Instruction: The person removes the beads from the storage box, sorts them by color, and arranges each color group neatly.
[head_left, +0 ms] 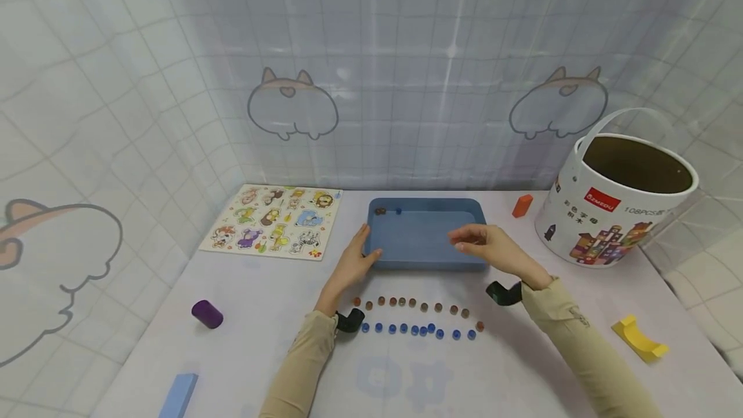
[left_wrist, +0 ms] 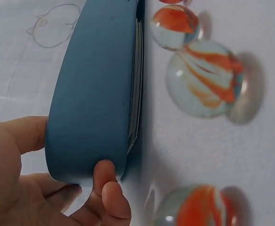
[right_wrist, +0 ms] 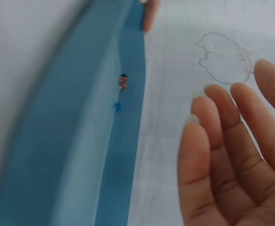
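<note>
My left hand [head_left: 351,266] grips the left end of a blue rectangular tray [head_left: 426,265], with fingers at both sides of its rounded corner in the left wrist view. Over the tray's right end hovers my right hand [head_left: 487,247]. Its fingers [right_wrist: 241,136] are loosely bent and hold nothing. Inside the tray, orange-brown marbles [head_left: 380,211] and a blue marble [head_left: 398,211] lie along the far left wall. In front of it, a curved row of clear marbles with orange swirls [left_wrist: 206,77] runs across the table, and a row of blue marbles [head_left: 404,328] lies nearer.
An animal puzzle board [head_left: 273,221] lies at the back left. To the right stand a large white bucket [head_left: 615,211] and an orange block [head_left: 522,206]. A yellow arch block [head_left: 640,339], a purple cylinder [head_left: 207,314] and a light blue block [head_left: 178,395] lie nearer.
</note>
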### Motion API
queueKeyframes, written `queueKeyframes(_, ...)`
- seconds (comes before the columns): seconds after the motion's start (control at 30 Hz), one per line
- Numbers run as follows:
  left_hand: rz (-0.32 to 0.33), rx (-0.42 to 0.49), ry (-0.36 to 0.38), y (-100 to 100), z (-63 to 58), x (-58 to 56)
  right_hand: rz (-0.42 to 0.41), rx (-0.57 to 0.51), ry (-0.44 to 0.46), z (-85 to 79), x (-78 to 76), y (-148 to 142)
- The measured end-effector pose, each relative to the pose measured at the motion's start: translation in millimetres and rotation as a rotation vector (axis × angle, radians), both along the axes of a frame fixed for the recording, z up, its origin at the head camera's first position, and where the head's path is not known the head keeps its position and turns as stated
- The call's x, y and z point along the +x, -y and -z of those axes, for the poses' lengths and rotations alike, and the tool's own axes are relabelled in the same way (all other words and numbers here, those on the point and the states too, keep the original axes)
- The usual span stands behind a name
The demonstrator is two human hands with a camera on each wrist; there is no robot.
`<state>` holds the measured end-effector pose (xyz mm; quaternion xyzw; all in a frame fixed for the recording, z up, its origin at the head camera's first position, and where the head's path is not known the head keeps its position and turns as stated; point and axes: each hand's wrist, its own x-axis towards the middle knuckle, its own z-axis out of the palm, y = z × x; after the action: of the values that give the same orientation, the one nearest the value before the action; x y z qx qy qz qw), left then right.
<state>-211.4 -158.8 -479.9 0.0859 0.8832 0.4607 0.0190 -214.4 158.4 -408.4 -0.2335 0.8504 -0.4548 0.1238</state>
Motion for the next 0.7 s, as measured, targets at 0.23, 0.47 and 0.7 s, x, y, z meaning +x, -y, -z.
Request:
queueKeyframes(0.23,0.023,0.005,-0.008,2,-1.2,2.4,-0.009,-0.050,0.054,-10.0,-50.2,46)
queueKeyframes(0.47,0.015,-0.002,-0.008,4,-0.4,2.5,-0.022,-0.063,0.094,5.5,-93.6,88)
queueKeyframes(0.7,0.036,0.003,-0.008,2,-1.2,1.8,0.029,-0.004,0.093,27.2,-120.2,113)
